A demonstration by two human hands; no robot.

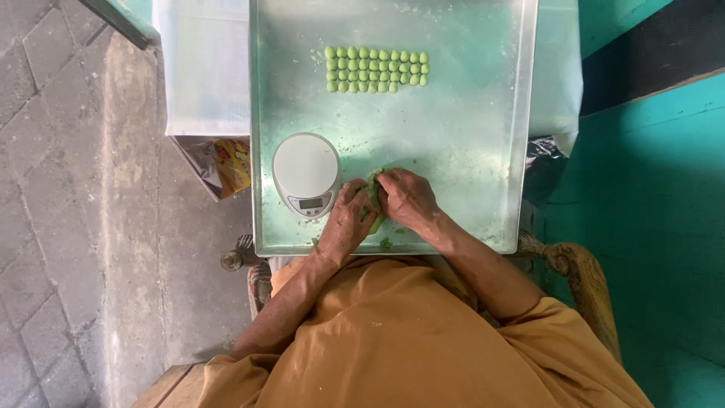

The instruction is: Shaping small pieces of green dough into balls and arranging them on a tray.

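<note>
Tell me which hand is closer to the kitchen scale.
Left. The left hand sits right beside the kitchen scale, nearly touching its lower right edge. The right hand is farther off, on the other side of the green dough both hands grip.

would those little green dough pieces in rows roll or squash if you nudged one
The green dough pieces look rounded, so one would probably roll on the smooth metal tray. They seem soft, likely denting easily. Being small, they are probably light.

Scale (306, 174) on tray (468, 151), left of both hands; dough balls (376, 69) in rows at the far end.
</note>
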